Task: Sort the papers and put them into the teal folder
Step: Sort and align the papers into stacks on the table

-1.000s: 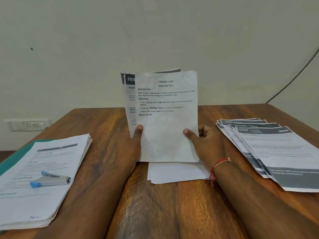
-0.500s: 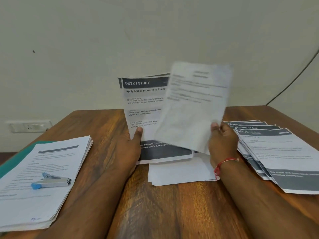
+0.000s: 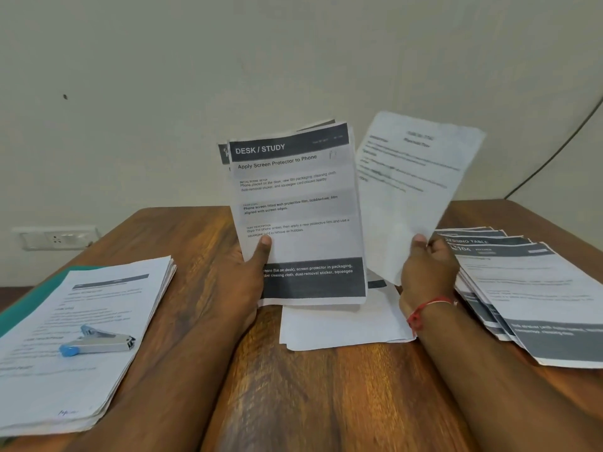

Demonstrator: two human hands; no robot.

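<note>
My left hand grips a small upright bundle of papers; its front sheet has a dark header reading "DESK / STUDY". My right hand pinches one plain white text sheet by its lower edge and holds it tilted to the right of the bundle. A fanned pile of dark-banded sheets lies on the right. A thick white stack lies on the left over the teal folder, of which only an edge shows. A few blank-side sheets lie flat under my hands.
A blue and silver stapler rests on the left stack. The wooden table runs back to a pale wall with a socket at the left and a dark cable at the right.
My right hand has pulled the white text sheet off the front of the bundle and carried it to the right, uncovering the "DESK / STUDY" page. My left hand kept its grip.
</note>
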